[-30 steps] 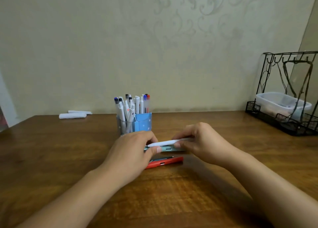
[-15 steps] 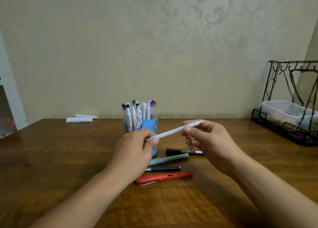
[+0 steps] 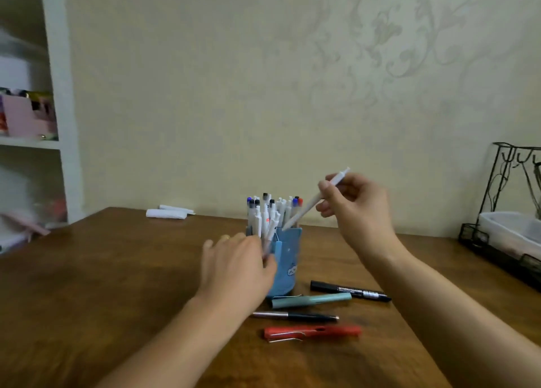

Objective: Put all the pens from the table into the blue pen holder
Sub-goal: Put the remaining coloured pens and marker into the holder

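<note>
The right hand (image 3: 355, 209) pinches a white pen (image 3: 310, 204) between thumb and fingertips, near its upper end. The pen's long axis runs on a slant, its top end up and to the right, its lower tip down and to the left, pointing into the blue pen holder (image 3: 288, 259). That lower tip sits right at the holder's rim, among the other white pens (image 3: 265, 215) standing upright inside.

The left hand (image 3: 237, 266) is at the holder's left side, fingers loosely spread and blurred. Whether it touches the holder I cannot tell.

Four pens lie on the wooden table (image 3: 87, 285) in front of the holder, each with its long axis running roughly left to right. The black marker (image 3: 349, 291) is farthest back, slanting slightly down to the right. The teal pen (image 3: 311, 300) lies just in front of it, its left end by the holder's base. Next comes a thin dark pen (image 3: 295, 317), its silver end to the left. The red pen (image 3: 311, 332) lies nearest the person, its clip end to the left.

Two white rolled items (image 3: 169, 212) rest at the back of the table by the wall. A black wire rack (image 3: 503, 194) with a clear plastic tub (image 3: 510, 231) stands at the right edge.
</note>
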